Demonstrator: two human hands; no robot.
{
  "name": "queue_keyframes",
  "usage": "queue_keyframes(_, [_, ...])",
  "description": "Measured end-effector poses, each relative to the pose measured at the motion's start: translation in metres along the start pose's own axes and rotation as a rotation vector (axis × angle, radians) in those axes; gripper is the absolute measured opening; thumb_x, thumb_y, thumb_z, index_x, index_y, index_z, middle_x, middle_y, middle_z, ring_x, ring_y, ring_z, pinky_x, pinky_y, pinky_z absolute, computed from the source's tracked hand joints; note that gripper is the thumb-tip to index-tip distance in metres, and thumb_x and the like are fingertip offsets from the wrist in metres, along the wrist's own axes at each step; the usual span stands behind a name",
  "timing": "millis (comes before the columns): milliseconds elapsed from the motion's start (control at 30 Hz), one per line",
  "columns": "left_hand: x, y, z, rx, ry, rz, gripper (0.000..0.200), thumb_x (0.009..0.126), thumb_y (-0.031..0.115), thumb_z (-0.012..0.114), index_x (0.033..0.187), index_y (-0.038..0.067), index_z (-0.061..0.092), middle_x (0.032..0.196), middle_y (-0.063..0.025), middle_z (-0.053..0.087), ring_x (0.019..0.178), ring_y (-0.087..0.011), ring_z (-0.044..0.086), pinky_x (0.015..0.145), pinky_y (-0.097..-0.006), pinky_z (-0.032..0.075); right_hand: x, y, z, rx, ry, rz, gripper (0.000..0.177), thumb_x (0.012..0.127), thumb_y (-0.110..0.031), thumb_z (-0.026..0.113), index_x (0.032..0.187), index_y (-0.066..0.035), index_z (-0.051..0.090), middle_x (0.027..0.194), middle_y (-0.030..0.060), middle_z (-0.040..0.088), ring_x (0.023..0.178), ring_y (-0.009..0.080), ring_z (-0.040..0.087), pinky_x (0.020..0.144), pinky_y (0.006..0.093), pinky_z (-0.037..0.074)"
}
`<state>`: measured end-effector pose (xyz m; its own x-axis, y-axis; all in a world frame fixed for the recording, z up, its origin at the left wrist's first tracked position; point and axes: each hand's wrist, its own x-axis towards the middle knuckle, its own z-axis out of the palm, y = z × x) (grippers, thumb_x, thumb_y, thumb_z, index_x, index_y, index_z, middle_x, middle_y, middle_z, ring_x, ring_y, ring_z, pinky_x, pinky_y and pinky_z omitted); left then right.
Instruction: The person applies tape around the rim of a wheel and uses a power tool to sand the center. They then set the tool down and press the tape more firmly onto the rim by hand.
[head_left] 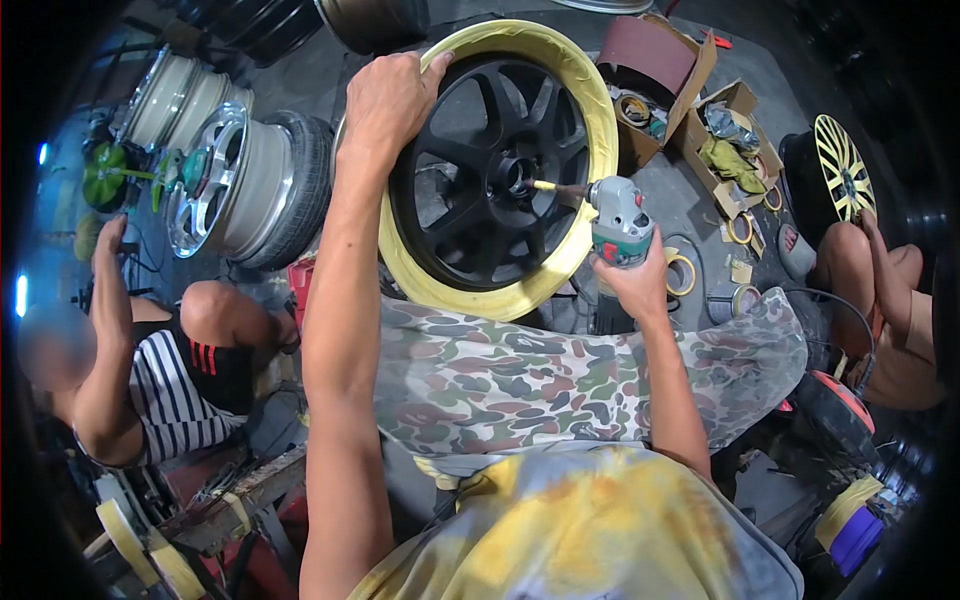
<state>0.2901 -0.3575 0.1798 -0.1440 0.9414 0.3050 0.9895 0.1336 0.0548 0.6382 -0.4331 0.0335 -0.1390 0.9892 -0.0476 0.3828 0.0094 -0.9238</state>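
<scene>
A black spoked wheel (470, 155) stands tilted in front of me, its rim wrapped in yellow masking tape (603, 140). My left hand (390, 95) is closed over the top left of the taped rim, fingers hooked on its edge. At the wheel's right side my right hand (637, 280) grips a green and grey power tool (622, 225). The tool's thin shaft, with a yellow part on it, points left at the wheel's centre hub (512, 175). Camouflage cloth (530, 375) covers my lap below the wheel.
Left, a person (190, 370) sits beside silver rims (205, 185) and a tyre (300, 190). Right, another person (880, 300) holds a yellow-spoked wheel (840, 165). Cardboard boxes (765, 150) and tape rolls (681, 275) lie right of my wheel. A cable (865, 325) runs at the right.
</scene>
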Motion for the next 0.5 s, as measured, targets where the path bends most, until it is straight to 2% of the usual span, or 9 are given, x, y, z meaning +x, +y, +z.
queue_keyframes(200, [-0.004, 0.001, -0.004, -0.025, 0.003, -0.020, 0.061, 0.106, 0.052, 0.050, 0.094, -0.003, 0.074, 0.087, -0.0290, 0.071, 0.088, -0.0488, 0.069, 0.082, -0.0544, 0.055, 0.004, 0.000, 0.000, -0.011, 0.002, -0.003, 0.070, 0.067, -0.025, 0.090, 0.122, 0.001, 0.054, 0.108, 0.0180, 0.072, 0.097, 0.0276, 0.071, 0.090, 0.0397, 0.054])
queue_keyframes(367, [-0.004, -0.006, 0.001, -0.045, 0.027, 0.003, 0.060, 0.106, 0.051, 0.051, 0.094, -0.003, 0.073, 0.087, -0.0289, 0.071, 0.088, -0.0493, 0.069, 0.082, -0.0548, 0.054, -0.004, 0.018, 0.008, 0.120, -0.031, 0.040, 0.073, 0.069, -0.024, 0.090, 0.127, 0.002, 0.054, 0.112, 0.0147, 0.071, 0.099, 0.0239, 0.068, 0.092, 0.0377, 0.053])
queue_keyframes(500, [-0.008, -0.002, -0.003, -0.036, 0.021, -0.018, 0.060, 0.106, 0.051, 0.051, 0.093, -0.003, 0.073, 0.088, -0.0285, 0.071, 0.088, -0.0492, 0.069, 0.082, -0.0548, 0.054, -0.001, 0.012, 0.004, 0.092, -0.021, 0.056, 0.076, 0.069, -0.024, 0.090, 0.130, 0.002, 0.054, 0.113, 0.0141, 0.071, 0.100, 0.0233, 0.068, 0.092, 0.0373, 0.053])
